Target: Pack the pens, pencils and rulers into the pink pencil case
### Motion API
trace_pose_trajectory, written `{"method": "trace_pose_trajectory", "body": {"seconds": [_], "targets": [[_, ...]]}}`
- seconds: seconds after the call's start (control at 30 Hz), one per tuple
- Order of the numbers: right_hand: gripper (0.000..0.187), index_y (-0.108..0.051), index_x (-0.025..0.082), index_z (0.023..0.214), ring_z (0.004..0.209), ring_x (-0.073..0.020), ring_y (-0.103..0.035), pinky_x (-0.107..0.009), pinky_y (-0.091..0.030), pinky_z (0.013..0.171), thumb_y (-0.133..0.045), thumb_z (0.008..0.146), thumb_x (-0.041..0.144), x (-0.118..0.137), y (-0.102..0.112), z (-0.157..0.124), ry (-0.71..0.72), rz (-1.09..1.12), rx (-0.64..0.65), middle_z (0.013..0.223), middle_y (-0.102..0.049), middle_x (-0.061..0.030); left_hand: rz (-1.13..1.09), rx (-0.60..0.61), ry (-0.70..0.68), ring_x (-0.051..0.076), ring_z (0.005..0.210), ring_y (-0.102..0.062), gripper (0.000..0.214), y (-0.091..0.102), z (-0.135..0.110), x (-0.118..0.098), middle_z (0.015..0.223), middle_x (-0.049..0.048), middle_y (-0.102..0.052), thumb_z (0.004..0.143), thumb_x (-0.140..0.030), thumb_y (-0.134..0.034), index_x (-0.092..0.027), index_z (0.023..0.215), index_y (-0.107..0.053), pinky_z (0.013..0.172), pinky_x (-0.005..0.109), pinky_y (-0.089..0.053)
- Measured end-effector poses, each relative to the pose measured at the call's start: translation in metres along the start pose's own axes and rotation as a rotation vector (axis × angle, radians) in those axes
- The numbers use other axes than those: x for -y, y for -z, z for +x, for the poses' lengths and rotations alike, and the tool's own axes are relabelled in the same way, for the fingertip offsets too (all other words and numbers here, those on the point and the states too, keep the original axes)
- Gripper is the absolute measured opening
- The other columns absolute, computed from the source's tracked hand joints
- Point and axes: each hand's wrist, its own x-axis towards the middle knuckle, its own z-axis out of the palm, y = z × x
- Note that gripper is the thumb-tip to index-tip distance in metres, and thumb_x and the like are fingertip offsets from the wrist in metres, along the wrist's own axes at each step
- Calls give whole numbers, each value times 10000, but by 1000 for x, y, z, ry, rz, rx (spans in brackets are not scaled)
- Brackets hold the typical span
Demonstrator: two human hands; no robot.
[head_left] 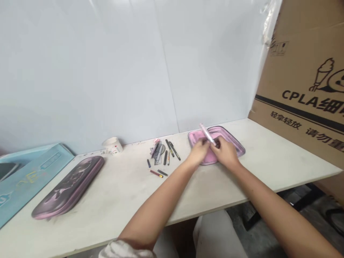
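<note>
An open pink pencil case (194,137) with a dark edge lies on the table at right of centre. Above it, a thick, pale pink and white pen-like stick (206,133) slants up to the left. My right hand (225,149) is closed around its lower end. My left hand (199,149) is closed right beside it, fingertips meeting the right hand's. What the left fingers grip is hidden. Left of the case lie several pens (172,148), with a grey ruler (159,154) among small stationery pieces and a dark red crayon-like stick (156,173) nearer me.
A closed dark pencil case with pink trim (70,186) lies at left, beside a light blue box (34,175). A white paper cup (113,145) stands near the wall (120,71). A large cardboard box (301,79) borders the table (282,157) on the right.
</note>
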Motion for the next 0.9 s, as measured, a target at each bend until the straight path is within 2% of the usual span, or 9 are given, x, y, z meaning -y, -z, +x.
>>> {"method": "trace_pose_trajectory", "body": {"seconds": [0.1, 0.2, 0.3, 0.37, 0.5, 0.57, 0.63, 0.77, 0.9], "targets": [[247, -562, 146, 866, 853, -267, -537, -356, -344, 730, -446, 800, 355, -39, 24, 10, -48, -369, -161, 817, -624, -138, 515, 210, -167, 267, 1150, -471, 317, -33, 8, 11, 1154, 137, -575, 765, -272, -533, -128, 1041, -588, 1026, 410, -305], [276, -592, 134, 873, 930, -301, -502, -391, -330, 773, -426, 810, 345, -66, 30, 15, -89, -621, -204, 841, -635, -152, 999, 322, -243, 366, 1291, -287, 485, -49, 11, 23, 1339, 190, -413, 814, -410, -439, -114, 1192, -509, 1037, 536, -231], [320, -618, 119, 903, 970, -322, -480, -410, -339, 775, -439, 801, 363, -78, 27, 18, -127, -674, -179, 949, -616, -179, 1145, 359, -271, 400, 1331, -182, 546, -53, 9, 32, 1407, 200, -318, 847, -474, -350, -106, 1232, -469, 1038, 578, -192], [361, -625, 107, 940, 978, -326, -476, -416, -348, 777, -453, 793, 389, -80, 24, 18, -136, -671, -168, 989, -595, -192, 1170, 350, -315, 396, 1333, -181, 558, -51, 7, 35, 1404, 199, -322, 856, -488, -330, -100, 1236, -462, 1047, 560, -197], [428, -612, 112, 1013, 975, -326, -475, -429, -358, 785, -451, 795, 444, -81, 21, 15, -119, -640, -197, 981, -581, -185, 1134, 312, -412, 309, 1264, -346, 461, -39, 2, 33, 1305, 151, -446, 867, -441, -348, -139, 1179, -500, 1047, 480, -258], [398, -620, 129, 999, 973, -319, -472, -433, -360, 789, -433, 809, 424, -83, 22, 12, -82, -637, -203, 972, -573, -176, 1103, 255, -445, 250, 1168, -447, 394, -23, -1, 27, 1204, 114, -518, 878, -401, -341, -171, 1149, -511, 1023, 438, -303], [356, -629, 139, 974, 969, -312, -469, -435, -363, 790, -417, 820, 381, -84, 23, 9, -41, -641, -212, 954, -567, -167, 1102, 165, -455, 225, 1095, -489, 346, 3, -5, 20, 1125, 94, -549, 880, -366, -341, -181, 1110, -521, 996, 408, -330], [321, -630, 136, 958, 953, -307, -462, -428, -371, 782, -418, 823, 336, -78, 21, 4, 66, -650, -253, 953, -560, -159, 1220, -101, -394, 235, 1038, -499, 290, 76, -21, 11, 1070, 96, -551, 870, -322, -358, -165, 1046, -526, 957, 405, -341], [304, -620, 134, 954, 925, -293, -458, -404, -382, 761, -429, 826, 333, -45, -1, 0, 245, -639, -241, 929, -546, -149, 1396, -277, -244, 266, 1018, -493, 305, 136, -39, 27, 1039, 129, -548, 858, -345, -375, -139, 1003, -547, 925, 439, -339]]}}
